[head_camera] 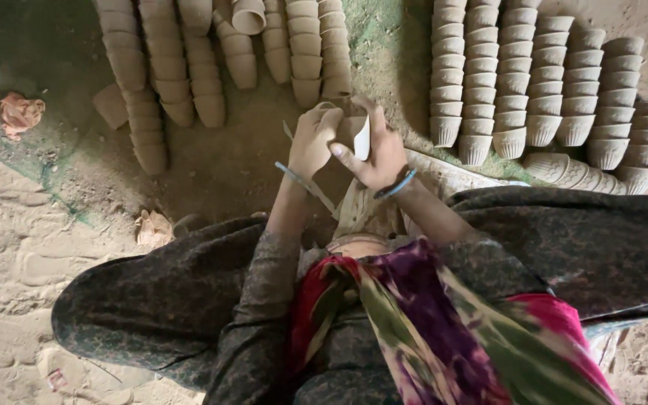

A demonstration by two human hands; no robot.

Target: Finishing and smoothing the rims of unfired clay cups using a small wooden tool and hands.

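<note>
Clay cup (352,131), pale and unfired, sits held between both hands at mid-scene, just above the dusty ground and in front of the seated person's knees; left hand (313,142) is closed around its left side, right hand (376,154) grips its right wall with the thumb pressed against the rim. Long nested rows of matching cups lie on the far side, one batch far left (166,67), another far right (541,82). Crumpled orange rag (20,112) lies at the left edge, well apart.
</note>
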